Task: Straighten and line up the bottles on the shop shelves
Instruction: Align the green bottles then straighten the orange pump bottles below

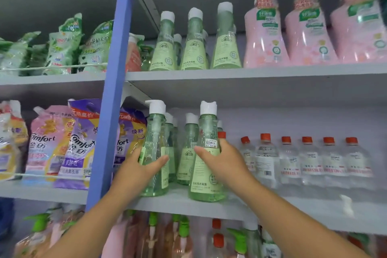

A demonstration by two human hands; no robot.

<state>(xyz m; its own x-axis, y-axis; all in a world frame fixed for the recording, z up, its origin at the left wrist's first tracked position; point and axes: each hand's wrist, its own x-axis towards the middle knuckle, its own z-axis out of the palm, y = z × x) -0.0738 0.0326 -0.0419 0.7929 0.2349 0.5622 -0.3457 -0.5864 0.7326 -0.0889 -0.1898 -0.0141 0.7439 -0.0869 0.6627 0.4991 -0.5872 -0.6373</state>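
Two green pump bottles stand upright at the front of the middle shelf [180,203]. My left hand [138,165] grips the left green bottle [154,138] around its lower body; its label faces sideways. My right hand [222,161] grips the right green bottle [206,132] at mid height, label and price sticker facing me. More green bottles [188,142] of the same kind stand behind and between them.
Clear bottles with red caps [305,161] line the same shelf to the right. Green bottles [194,48] and pink bottles [303,33] fill the upper shelf. Refill pouches [69,144] sit left of the blue upright [111,98]. Pump bottles [182,236] crowd the lower shelf.
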